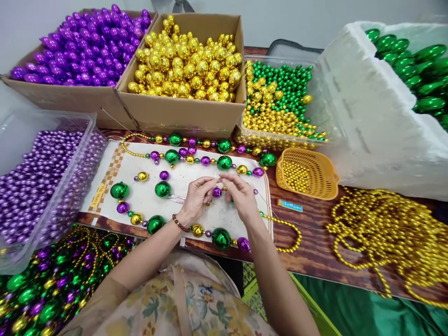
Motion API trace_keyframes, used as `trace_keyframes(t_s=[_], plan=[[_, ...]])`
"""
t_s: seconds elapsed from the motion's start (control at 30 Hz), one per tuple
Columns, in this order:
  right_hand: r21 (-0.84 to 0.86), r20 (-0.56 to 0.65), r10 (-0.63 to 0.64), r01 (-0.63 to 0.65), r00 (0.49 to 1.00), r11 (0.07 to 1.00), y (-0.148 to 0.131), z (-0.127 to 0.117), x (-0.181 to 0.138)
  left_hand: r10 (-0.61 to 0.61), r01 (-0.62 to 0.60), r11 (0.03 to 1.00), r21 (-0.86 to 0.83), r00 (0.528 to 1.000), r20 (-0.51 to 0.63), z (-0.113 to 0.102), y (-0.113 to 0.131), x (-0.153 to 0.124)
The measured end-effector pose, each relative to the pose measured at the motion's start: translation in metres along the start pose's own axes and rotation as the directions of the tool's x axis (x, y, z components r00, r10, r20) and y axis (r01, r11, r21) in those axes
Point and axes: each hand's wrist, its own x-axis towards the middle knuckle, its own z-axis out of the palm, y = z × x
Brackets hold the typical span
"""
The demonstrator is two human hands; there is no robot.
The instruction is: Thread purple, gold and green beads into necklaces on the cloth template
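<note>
My left hand [196,199] and my right hand [241,195] meet over a white mat [140,200], fingers pinched together around a thin string and small beads. A purple bead [217,192] sits between the two hands. A bead strand of green, gold and purple balls [196,158] loops round the mat, with a large green ball [221,238] near my wrists. Loose balls, one green [163,189] and one gold [142,176], lie on the mat to the left.
Cardboard boxes of purple [80,46] and gold balls [185,56] stand behind. Clear bins hold small purple beads [42,186] and green-gold beads [280,102]. An orange basket [307,173], gold strands [385,233] and a white foam box [378,112] lie right. Finished necklaces [52,280] pile at lower left.
</note>
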Motion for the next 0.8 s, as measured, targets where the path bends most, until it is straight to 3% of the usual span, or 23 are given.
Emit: trace_keyframes(t_s=[0.07, 0.2, 0.37, 0.67, 0.8], plan=[[-0.001, 0.045, 0.040, -0.040, 0.998, 0.999, 0.003, 0.001, -0.006, -0.004, 0.004, 1.000, -0.029, 1.000, 0.006, 0.001, 0.000, 0.001], [0.061, -0.007, -0.015, 0.015, 1.000, 0.998, 0.010, 0.010, -0.011, -0.004, 0.004, 0.999, -0.050, 1.000, 0.004, 0.005, -0.001, 0.002], [0.104, 0.029, -0.045, 0.042, 0.999, 0.994, 0.013, 0.011, -0.009, -0.024, 0.024, 0.999, -0.048, 1.000, 0.003, 0.007, -0.001, 0.002], [0.091, 0.081, -0.088, 0.081, 0.993, 0.993, 0.014, 0.010, -0.006, -0.029, 0.029, 0.999, -0.041, 1.000, 0.004, 0.007, 0.000, 0.002], [-0.003, 0.144, -0.100, 0.101, 0.985, 0.995, 0.011, -0.001, -0.003, 0.007, -0.007, 0.999, 0.054, 1.000, 0.011, 0.004, 0.002, 0.004]])
